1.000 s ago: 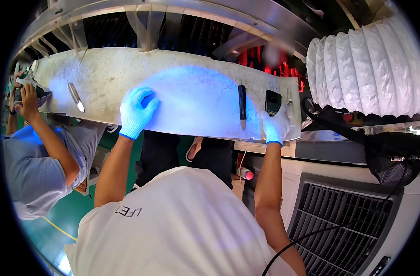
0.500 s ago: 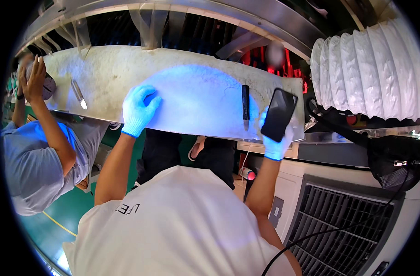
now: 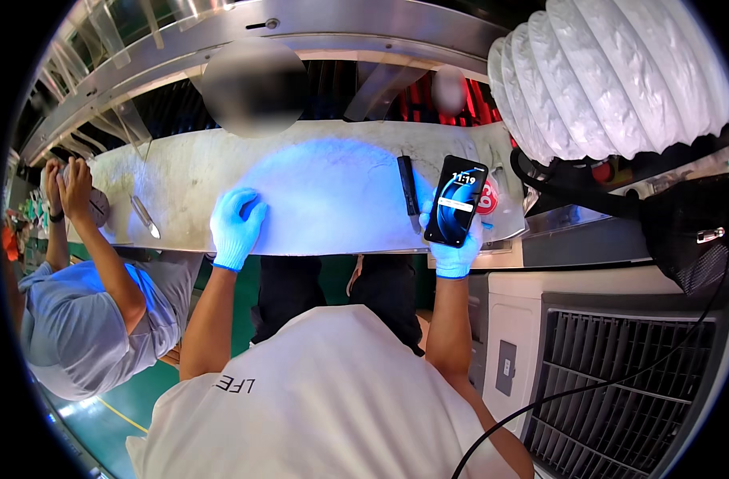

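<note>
A black smartphone [image 3: 457, 199] with its screen lit lies in my right hand [image 3: 458, 254], which wears a white glove tinted blue by the light. The fingers of that hand wrap behind the phone and are mostly hidden. My left hand [image 3: 235, 231], gloved the same way, rests at the table's near edge. Its fingers are loosely bent with the thumb apart, and nothing shows in it. Just left of the phone, a black-handled cutter knife [image 3: 407, 184] lies on the pale worktable [image 3: 189, 172]. A blue-white pool of light covers the table between my hands.
To the left, a co-worker [image 3: 93, 311] sits with raised hands by a round grey thing. A silvery blade-like tool [image 3: 146, 217] lies nearby. A red round label [image 3: 487, 196] shows beside the phone. A white ribbed duct [image 3: 604, 80], a black bag [image 3: 691, 231] and a vented unit [image 3: 620, 375] stand right.
The phone's screen, dark before, is now lit, and the phone is more upright. My right hand has come closer to the cutter knife. The whole view has shifted; my left hand stays loosely bent.
</note>
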